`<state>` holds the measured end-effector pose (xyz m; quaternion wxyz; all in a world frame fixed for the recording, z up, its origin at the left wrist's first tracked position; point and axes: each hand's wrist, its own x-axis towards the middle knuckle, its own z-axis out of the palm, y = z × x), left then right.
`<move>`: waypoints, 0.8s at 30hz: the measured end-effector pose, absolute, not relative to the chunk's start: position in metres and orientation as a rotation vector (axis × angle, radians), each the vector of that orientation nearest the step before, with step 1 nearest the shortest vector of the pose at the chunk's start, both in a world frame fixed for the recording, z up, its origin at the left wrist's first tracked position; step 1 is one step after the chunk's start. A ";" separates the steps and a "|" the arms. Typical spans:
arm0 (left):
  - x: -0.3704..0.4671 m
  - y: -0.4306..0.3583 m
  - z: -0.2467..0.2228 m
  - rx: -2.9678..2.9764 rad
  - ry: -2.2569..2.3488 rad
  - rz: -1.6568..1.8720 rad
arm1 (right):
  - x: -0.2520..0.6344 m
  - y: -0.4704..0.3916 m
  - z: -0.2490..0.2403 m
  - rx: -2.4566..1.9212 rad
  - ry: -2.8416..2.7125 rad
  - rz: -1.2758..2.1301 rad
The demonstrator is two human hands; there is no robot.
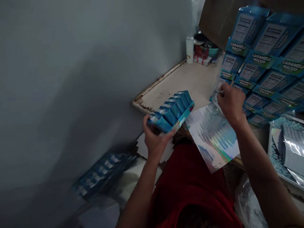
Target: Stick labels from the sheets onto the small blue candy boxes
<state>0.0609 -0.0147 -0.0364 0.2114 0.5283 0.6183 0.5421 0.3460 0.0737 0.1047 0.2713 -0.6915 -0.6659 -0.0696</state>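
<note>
My left hand grips one end of a blue display box, which holds a row of several small blue packets and is tilted over the table's near edge. Beside the stacked blue boxes labelled "Caramelo Macizo", my right hand is closed, fingers bent inward. Something small and pale shows at its fingers, too unclear to name. Below that hand a shiny rainbow-tinted sheet lies partly on the table and sticks out past its edge.
The worn pale table meets the wall on the left. A white cylinder and small boxes stand at the back. On the right is a tray with pale blue pieces and shiny packaging. More blue packs sit low at left, blurred.
</note>
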 end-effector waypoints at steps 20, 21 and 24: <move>0.052 -0.091 -0.035 1.196 1.570 1.693 | 0.305 0.115 0.007 -1.878 -2.303 0.906; 0.058 -0.091 -0.036 1.252 1.589 1.703 | 0.308 0.120 0.003 -1.872 -2.235 1.013; 0.080 -0.096 -0.053 1.495 1.717 1.746 | 0.318 0.124 -0.009 -1.840 -1.994 1.210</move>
